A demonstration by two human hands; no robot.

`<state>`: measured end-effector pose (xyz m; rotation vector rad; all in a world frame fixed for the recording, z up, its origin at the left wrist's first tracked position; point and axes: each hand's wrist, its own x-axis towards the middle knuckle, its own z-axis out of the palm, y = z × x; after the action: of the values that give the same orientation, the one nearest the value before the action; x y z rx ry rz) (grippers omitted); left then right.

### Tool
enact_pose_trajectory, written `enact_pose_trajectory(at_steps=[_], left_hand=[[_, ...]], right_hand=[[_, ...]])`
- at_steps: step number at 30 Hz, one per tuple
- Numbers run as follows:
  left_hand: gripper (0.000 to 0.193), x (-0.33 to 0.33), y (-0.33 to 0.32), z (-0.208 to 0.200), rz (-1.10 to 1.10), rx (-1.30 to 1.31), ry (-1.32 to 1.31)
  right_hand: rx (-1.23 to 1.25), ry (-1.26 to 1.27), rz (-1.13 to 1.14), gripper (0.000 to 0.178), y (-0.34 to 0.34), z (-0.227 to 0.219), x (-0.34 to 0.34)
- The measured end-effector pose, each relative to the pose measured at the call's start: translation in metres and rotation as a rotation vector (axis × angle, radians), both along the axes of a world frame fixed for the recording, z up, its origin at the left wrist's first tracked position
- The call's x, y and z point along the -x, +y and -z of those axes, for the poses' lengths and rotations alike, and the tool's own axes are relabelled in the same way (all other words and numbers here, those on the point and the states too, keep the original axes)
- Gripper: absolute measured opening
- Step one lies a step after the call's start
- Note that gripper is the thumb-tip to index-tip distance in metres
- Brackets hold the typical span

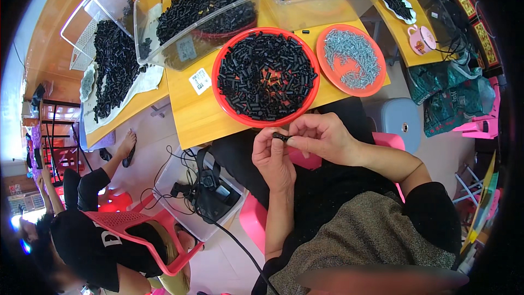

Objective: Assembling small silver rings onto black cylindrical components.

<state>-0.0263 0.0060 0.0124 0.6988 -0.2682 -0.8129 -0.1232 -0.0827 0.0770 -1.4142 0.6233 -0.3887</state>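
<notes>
Between the fingertips of my left hand [274,158] is a small black cylindrical plastic part [281,137]. My right hand [323,137] is closed in a pinch at the part's right end; whether it also holds a tiny piece there is hidden by the fingers. Both hands are over my lap, just off the table's near edge. Right beyond them stands a round red basin [219,94] full of similar black parts. To its right lies an orange-red plate [339,81] with a heap of small silvery metal pieces [352,57], perhaps screws.
Clear plastic bins [180,57] with more black parts stand behind the basin. At left, black parts [112,71] cover a white cloth. A person [82,246] sits on a pink chair at lower left. Beside my seat is a box [180,224] with cables; a blue-grey stool [401,125] stands at right.
</notes>
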Motion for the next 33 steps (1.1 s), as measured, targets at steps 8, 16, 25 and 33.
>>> enact_pose_trajectory(at_steps=[8,16,25,33], left_hand=[[0.016,0.004,0.000,-0.001,0.011,0.015,-0.023],[0.017,0.000,-0.001,-0.003,0.105,-0.054,0.124],[0.018,0.009,-0.005,-0.003,0.231,-0.060,0.237],[0.029,0.009,-0.003,0.005,0.342,-0.105,0.185]], right_hand=[[-0.171,-0.037,-0.011,0.011,0.003,0.005,0.004],[0.736,-0.071,0.062,0.022,-0.010,0.014,0.006],[0.970,-0.152,-0.248,0.032,-0.037,0.006,0.017],[0.785,-0.103,-0.276,0.036,-0.040,-0.007,0.024]])
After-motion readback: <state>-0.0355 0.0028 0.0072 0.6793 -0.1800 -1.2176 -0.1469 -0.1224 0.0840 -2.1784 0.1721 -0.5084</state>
